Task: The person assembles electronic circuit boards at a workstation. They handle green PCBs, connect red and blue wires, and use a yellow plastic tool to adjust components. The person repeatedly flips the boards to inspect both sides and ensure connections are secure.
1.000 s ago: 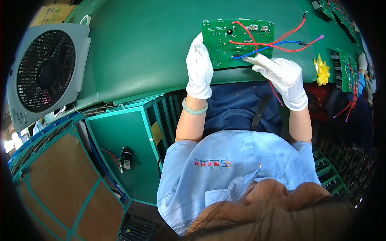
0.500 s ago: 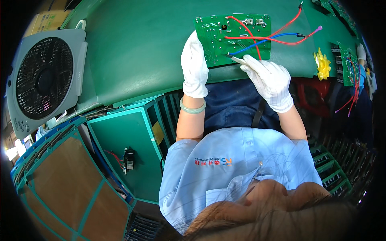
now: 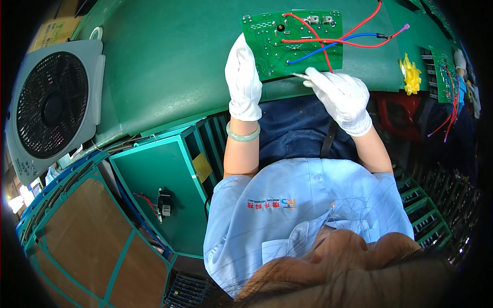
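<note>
My left hand (image 3: 242, 79), in a white glove, grips the left edge of a green circuit board (image 3: 264, 54), its solder side facing me. Red wires (image 3: 354, 43) and a blue wire (image 3: 314, 53) cross the board; some run out past its right edge to crimped ends. Below the lower edge, my gloved right hand (image 3: 340, 97) is closed on slim metal tweezers (image 3: 301, 76). Their tip lies by that edge, just under the blue wire's soldered end. The fingers of my left hand behind the board are hidden.
A grey box fan (image 3: 54, 108) stands at the left. Yellow pieces (image 3: 410, 74) lie on the green table mat (image 3: 169, 61), right of the board. Another wired board (image 3: 446, 82) is farther right, near a co-worker's gloved hand (image 3: 459, 59). A green cabinet (image 3: 154, 190) stands below the table edge.
The tweezers' tip has moved off the blue wire's soldered end to the board's lower edge. The board sits slightly higher and further left in view; the view itself has shifted a little.
</note>
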A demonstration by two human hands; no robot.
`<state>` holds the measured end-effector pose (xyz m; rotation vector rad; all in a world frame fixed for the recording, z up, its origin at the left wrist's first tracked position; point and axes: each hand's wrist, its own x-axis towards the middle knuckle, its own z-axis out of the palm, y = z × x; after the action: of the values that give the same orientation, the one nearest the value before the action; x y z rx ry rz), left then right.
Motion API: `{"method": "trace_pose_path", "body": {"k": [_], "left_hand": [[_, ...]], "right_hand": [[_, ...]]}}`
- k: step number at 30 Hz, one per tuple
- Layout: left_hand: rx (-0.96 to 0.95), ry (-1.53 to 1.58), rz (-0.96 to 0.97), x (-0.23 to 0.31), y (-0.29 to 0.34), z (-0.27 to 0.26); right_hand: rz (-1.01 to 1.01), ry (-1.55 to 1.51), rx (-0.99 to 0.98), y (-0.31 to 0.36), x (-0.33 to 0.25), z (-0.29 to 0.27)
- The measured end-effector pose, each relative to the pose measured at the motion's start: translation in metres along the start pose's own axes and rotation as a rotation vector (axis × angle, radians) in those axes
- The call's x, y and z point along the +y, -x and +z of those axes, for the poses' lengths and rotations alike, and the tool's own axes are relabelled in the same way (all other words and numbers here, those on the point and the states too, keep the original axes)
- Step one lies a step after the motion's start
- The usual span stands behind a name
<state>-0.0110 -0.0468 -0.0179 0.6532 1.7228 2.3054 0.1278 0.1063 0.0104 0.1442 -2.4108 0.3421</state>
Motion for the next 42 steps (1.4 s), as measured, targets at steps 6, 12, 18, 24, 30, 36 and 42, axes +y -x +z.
{"method": "trace_pose_path", "body": {"k": [6, 12, 18, 24, 30, 36, 42], "left_hand": [[-0.014, -0.071, -0.025, -0.003, 0.0, -0.003], [-0.017, 0.074, -0.082, 0.001, -0.001, -0.002], [-0.002, -0.023, -0.076, -0.004, 0.003, -0.005], [-0.03, 0.037, -0.097, -0.003, 0.002, -0.006], [0.014, -0.077, -0.105, 0.003, 0.005, -0.005], [0.009, -0.059, -0.092, 0.008, 0.004, -0.001], [0.01, 0.053, -0.13, 0.006, 0.005, -0.003]], "right_hand": [[-0.051, 0.018, -0.045, 0.003, 0.003, 0.002], [-0.003, 0.013, -0.008, 0.004, 0.0, -0.002], [-0.065, -0.034, -0.126, 0.003, 0.002, -0.012], [-0.005, -0.134, -0.048, 0.002, 0.002, -0.015], [0.174, -0.057, -0.004, 0.009, 0.026, -0.03], [0.722, -0.65, 0.596, 0.03, 0.055, -0.013], [0.929, -0.914, 0.671, 0.028, 0.082, -0.005]]}}
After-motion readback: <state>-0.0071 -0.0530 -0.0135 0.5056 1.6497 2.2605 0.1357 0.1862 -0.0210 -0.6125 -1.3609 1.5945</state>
